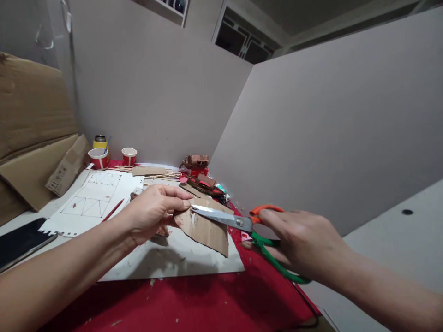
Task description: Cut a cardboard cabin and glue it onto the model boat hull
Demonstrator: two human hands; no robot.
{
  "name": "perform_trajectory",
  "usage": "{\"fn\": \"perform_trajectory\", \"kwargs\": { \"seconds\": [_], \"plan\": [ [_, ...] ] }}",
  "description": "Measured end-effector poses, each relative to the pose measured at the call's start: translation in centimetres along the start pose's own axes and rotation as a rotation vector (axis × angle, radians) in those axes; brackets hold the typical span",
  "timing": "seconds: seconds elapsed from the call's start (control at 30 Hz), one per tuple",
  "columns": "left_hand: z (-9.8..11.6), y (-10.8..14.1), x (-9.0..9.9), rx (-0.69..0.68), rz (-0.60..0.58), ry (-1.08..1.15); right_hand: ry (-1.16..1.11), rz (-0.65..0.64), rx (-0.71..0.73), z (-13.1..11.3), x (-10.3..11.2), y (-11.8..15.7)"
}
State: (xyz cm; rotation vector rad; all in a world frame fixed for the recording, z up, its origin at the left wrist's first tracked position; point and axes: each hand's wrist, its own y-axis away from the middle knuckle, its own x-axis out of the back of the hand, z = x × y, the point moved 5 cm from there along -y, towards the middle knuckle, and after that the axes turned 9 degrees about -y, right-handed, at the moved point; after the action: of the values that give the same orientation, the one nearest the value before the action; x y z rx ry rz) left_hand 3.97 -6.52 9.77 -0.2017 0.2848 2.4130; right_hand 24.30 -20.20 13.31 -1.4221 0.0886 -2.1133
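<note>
My left hand [150, 210] pinches the left end of a piece of brown cardboard [209, 233], held up over a white sheet. Its lower edge is curved, and whitish scuffs show near my fingertips. With my right hand [301, 235] I grip a pair of scissors [238, 222] by an orange and a green handle loop. The blades lie across the cardboard, pointing left, their tips close to my left thumb. Whether the cardboard sits between the blades I cannot tell. Behind my left wrist a small brown piece [161, 232] is partly hidden.
A drawing sheet [100, 193], a red pencil [113, 210] and a dark phone [24, 242] lie left. Behind stand paper cups [129, 157], a yellow jar [100, 142], thin sticks [166, 174] and small brown models [199, 161]. Cardboard boxes [34, 106] lean far left. Red cloth [173, 304] covers the table.
</note>
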Motion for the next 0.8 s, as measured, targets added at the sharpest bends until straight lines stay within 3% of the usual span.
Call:
{"fn": "perform_trajectory", "kwargs": {
  "seconds": [0.4,0.6,0.8],
  "plan": [
    [-0.1,-0.1,-0.1,0.019,0.000,-0.052,-0.024,0.061,0.054,-0.6,0.3,0.0],
    [0.1,-0.2,-0.4,0.018,-0.037,-0.078,-0.192,-0.021,-0.034,-0.2,-0.8,0.8],
    [0.4,-0.4,0.1,-0.055,-0.040,-0.076,-0.291,-0.004,-0.106,0.5,-0.9,0.8]
  ]
}}
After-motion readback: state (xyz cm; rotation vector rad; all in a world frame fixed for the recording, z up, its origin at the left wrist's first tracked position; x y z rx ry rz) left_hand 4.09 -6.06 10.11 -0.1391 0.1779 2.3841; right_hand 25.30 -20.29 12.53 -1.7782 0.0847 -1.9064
